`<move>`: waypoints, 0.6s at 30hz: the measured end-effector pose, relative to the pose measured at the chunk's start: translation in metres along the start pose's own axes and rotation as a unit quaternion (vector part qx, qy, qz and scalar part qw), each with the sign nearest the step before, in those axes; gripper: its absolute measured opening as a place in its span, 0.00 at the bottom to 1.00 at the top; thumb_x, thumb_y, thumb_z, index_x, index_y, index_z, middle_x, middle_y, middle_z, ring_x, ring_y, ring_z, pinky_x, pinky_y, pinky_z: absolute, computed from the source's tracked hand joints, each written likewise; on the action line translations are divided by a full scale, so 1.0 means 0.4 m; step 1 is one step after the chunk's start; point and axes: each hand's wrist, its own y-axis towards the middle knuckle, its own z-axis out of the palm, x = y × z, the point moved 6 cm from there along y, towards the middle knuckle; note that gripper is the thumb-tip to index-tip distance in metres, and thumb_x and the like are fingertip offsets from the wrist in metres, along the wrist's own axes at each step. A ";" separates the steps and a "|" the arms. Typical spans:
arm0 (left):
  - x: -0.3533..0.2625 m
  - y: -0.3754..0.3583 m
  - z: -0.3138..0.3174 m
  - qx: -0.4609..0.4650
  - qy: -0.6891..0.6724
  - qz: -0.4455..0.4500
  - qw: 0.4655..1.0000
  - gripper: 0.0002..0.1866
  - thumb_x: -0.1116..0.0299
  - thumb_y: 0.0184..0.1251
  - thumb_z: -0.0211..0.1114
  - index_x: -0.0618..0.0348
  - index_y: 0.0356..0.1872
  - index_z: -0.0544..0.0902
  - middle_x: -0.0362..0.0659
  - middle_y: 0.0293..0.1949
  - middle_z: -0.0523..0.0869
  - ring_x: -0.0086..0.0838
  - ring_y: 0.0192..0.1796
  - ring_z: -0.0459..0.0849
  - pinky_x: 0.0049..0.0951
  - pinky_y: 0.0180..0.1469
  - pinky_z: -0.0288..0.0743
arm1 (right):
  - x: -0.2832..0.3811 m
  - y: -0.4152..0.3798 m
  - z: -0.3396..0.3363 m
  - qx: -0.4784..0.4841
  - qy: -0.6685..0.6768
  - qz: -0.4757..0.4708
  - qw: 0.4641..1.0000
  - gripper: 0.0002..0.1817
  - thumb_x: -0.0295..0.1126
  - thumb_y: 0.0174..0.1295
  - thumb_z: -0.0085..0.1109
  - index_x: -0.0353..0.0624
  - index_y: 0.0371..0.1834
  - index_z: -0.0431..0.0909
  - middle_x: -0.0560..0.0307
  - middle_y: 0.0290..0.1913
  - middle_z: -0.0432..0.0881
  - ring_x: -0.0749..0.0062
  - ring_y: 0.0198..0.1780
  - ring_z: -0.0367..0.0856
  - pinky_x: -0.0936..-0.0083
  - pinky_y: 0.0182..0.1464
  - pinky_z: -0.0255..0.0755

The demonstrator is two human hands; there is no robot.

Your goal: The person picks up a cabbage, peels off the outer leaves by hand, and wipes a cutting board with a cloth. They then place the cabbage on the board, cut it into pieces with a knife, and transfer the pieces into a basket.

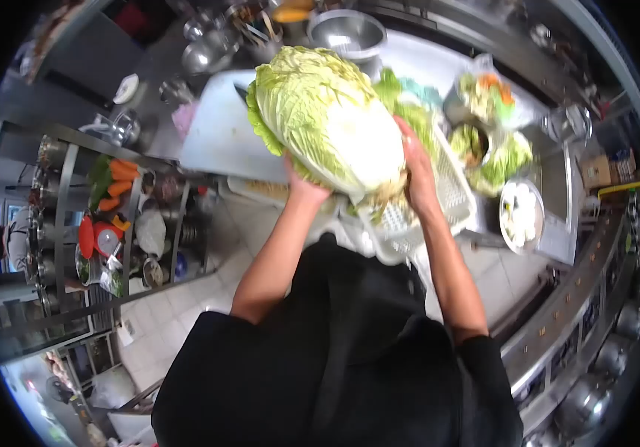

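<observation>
A large napa cabbage (327, 119) is lifted up between my two hands, its white root end tilted toward me and to the right. My left hand (307, 185) supports it from below on the left, its fingers partly hidden under the leaves. Against the cabbage's right side, near the root end, my right hand (416, 165) is pressed. Behind and to the left lies a pale cutting board (219, 123), partly covered by the cabbage. A white perforated basket (450, 190) with green leaves stands to the right, below my right hand.
A steel bowl (346, 36) stands at the back. On the right counter are a bag of cut vegetables (484, 97), a loose lettuce-like head (504, 160) and a bowl of white pieces (521, 216). A shelf rack (67, 216) with carrots (119, 179) is at left.
</observation>
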 end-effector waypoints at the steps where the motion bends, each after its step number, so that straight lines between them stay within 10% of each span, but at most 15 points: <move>1: 0.012 -0.039 -0.056 -0.027 -0.014 0.003 1.000 0.32 0.44 0.70 0.38 0.54 0.67 0.63 0.47 0.66 0.67 0.43 0.67 0.65 0.47 0.67 0.60 | -0.007 -0.050 0.000 -0.009 -0.003 0.029 1.000 0.30 0.45 0.65 0.50 0.39 0.66 0.64 0.41 0.70 0.58 0.55 0.71 0.57 0.64 0.67 0.55; 2: 0.028 -0.045 -0.078 -0.081 0.212 0.050 0.973 0.32 0.44 0.70 0.38 0.54 0.66 0.63 0.48 0.65 0.68 0.43 0.66 0.67 0.47 0.66 0.62 | 0.022 -0.064 -0.008 -0.035 -0.123 0.040 0.991 0.30 0.48 0.64 0.51 0.41 0.64 0.66 0.42 0.69 0.59 0.56 0.69 0.60 0.64 0.66 0.58; 5: 0.069 -0.006 -0.089 -0.214 0.208 0.077 0.951 0.32 0.45 0.70 0.37 0.56 0.66 0.63 0.50 0.63 0.69 0.42 0.64 0.70 0.46 0.64 0.66 | 0.101 -0.062 -0.014 -0.097 -0.342 -0.043 0.934 0.27 0.46 0.58 0.59 0.41 0.57 0.73 0.41 0.68 0.60 0.52 0.66 0.65 0.63 0.60 0.66; 14: 0.034 0.085 -0.051 -0.048 0.572 0.152 0.805 0.33 0.45 0.69 0.35 0.55 0.67 0.61 0.49 0.64 0.68 0.43 0.65 0.69 0.45 0.65 0.66 | 0.210 -0.020 0.082 -0.121 -0.444 -0.104 0.882 0.29 0.36 0.39 0.77 0.37 0.40 0.68 0.38 0.61 0.64 0.43 0.60 0.68 0.59 0.57 0.68; 18: 0.006 0.114 -0.085 -0.087 0.317 0.149 0.933 0.33 0.46 0.68 0.31 0.55 0.68 0.60 0.50 0.66 0.65 0.44 0.66 0.67 0.45 0.66 0.64 | 0.219 0.000 0.091 -0.104 -0.450 -0.048 0.886 0.27 0.35 0.38 0.77 0.38 0.33 0.66 0.40 0.57 0.67 0.46 0.55 0.70 0.61 0.56 0.68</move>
